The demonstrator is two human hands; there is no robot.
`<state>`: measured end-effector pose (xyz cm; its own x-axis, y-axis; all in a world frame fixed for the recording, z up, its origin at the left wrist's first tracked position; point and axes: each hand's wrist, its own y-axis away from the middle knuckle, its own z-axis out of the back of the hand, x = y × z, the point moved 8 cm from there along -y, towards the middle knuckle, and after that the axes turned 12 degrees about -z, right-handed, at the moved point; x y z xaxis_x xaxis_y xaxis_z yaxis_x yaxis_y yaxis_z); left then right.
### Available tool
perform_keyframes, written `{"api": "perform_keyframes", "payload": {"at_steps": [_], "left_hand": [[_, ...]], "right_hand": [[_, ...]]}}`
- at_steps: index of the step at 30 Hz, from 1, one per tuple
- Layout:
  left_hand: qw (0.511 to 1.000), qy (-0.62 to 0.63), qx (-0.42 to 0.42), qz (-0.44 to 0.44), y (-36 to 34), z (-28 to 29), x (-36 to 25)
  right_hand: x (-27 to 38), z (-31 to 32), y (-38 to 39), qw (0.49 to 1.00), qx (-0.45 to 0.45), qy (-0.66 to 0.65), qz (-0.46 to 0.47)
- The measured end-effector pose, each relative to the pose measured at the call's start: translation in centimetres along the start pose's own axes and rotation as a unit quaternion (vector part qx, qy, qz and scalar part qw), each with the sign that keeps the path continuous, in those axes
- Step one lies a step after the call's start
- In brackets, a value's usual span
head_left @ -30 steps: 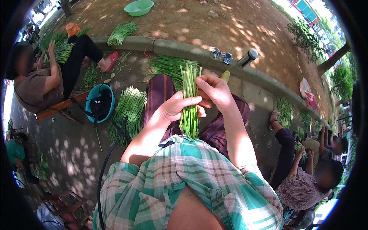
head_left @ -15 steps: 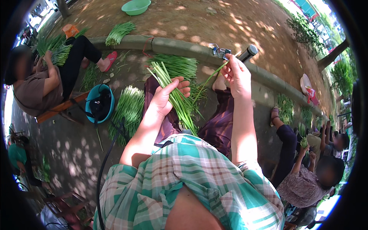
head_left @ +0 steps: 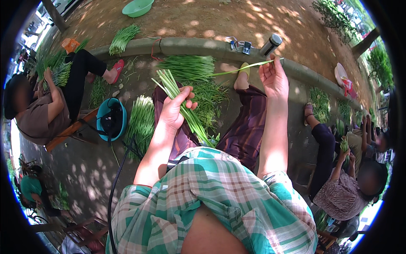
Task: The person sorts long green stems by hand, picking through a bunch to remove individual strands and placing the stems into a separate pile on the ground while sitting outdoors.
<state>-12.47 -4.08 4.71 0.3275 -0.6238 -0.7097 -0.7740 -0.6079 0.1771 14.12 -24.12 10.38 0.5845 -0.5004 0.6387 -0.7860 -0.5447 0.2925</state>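
Note:
My left hand [head_left: 174, 111] is closed around a bunch of long green garlic scapes [head_left: 191, 120]. Their cut ends point up and left, while the tails hang towards my lap. Out to the right, my right hand [head_left: 275, 79] pinches one single scape [head_left: 237, 70] between thumb and fingertips; it stretches leftward, nearly level. Between my knees lies a loose heap of green trimmings [head_left: 208, 101]. Just beyond it rests a larger pile of scapes [head_left: 188, 67], and another pile [head_left: 141, 118] lies left of my leg.
A blue basin [head_left: 111, 131] with a black item stands at the left. Along the kerb [head_left: 190, 45] are a steel flask [head_left: 270, 45] and a small device [head_left: 246, 47]. A green basin [head_left: 138, 7] sits on the dirt. People sit with scapes on both sides.
My right hand has moved right and slightly outward with the single scape, which now lies flatter. The left hand has shifted slightly left, still gripping its bunch. The view has tilted a little.

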Motion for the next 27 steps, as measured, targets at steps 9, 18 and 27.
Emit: {"api": "perform_keyframes", "payload": {"at_steps": [9,18,27], "left_hand": [[0.997,-0.067,-0.014,-0.045,0.4,-1.3,-1.2],[0.970,-0.220,0.102,-0.021,0.4,-5.1,-0.6],[0.968,-0.172,0.165,0.077,1.7,-6.8,0.8]], "right_hand": [[-0.9,0.5,0.0,1.000,-0.025,0.003,-0.007],[-1.6,-4.0,0.9,0.995,0.001,0.101,0.006],[-1.3,-4.2,0.0,0.992,-0.031,0.122,0.023]]}}
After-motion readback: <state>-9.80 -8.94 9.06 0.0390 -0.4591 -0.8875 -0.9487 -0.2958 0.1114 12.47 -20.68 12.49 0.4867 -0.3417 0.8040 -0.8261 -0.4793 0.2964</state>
